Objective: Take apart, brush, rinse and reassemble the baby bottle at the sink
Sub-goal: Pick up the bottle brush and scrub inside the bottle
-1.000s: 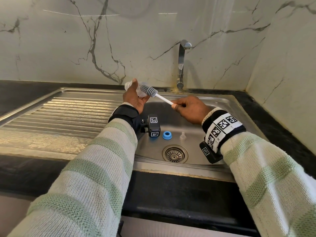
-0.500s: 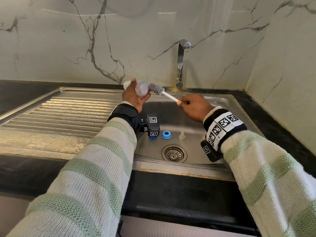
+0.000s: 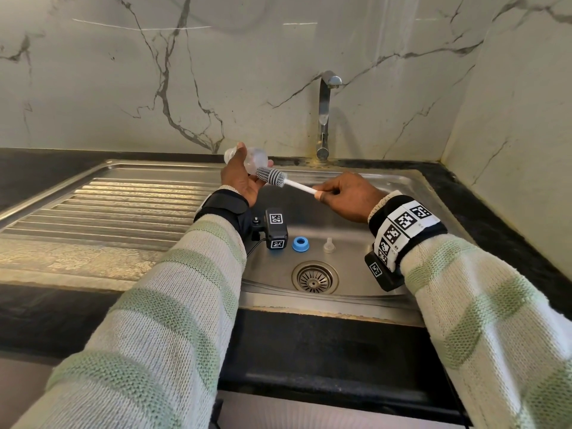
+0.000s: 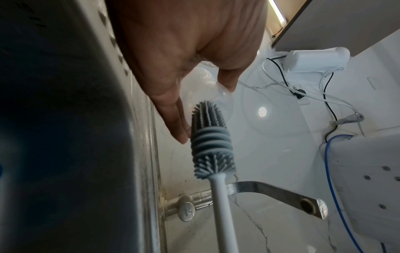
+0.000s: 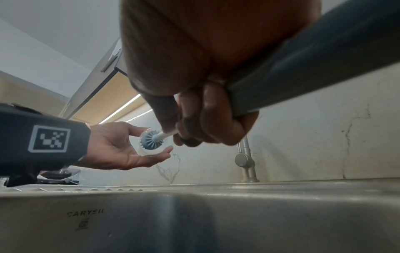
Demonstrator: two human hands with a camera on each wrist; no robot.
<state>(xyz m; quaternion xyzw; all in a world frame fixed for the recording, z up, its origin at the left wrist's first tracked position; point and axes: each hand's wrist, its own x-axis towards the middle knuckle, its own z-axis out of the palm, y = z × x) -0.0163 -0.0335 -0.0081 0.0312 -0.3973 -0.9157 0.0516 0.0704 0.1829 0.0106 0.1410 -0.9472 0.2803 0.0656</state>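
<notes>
My left hand (image 3: pixel 240 181) holds the clear bottle body (image 3: pixel 252 157) on its side over the sink's back left corner, mouth facing right. My right hand (image 3: pixel 343 196) grips the white handle of the bottle brush (image 3: pixel 298 184). Its grey silicone head (image 3: pixel 272 176) sits just outside the bottle mouth, by my left palm. The left wrist view shows the brush head (image 4: pixel 211 142) with its tip at the bottle's rim (image 4: pixel 223 101). From the right wrist, the brush head (image 5: pixel 149 139) lines up with the bottle's round opening (image 5: pixel 151 152). The blue collar ring (image 3: pixel 299 244) and the clear nipple (image 3: pixel 329 246) lie on the sink floor.
The steel sink (image 3: pixel 411 193) has a drain (image 3: pixel 314 277) near its front. A tap (image 3: pixel 325 119) stands at the back, no water running. A ribbed drainboard (image 3: pixel 123 199) lies to the left, black counter around, marble walls behind and at right.
The brush head was at the bottle mouth, then drew out up and to the right. Now it is back left and lower, at the mouth again. The left hand barely moved.
</notes>
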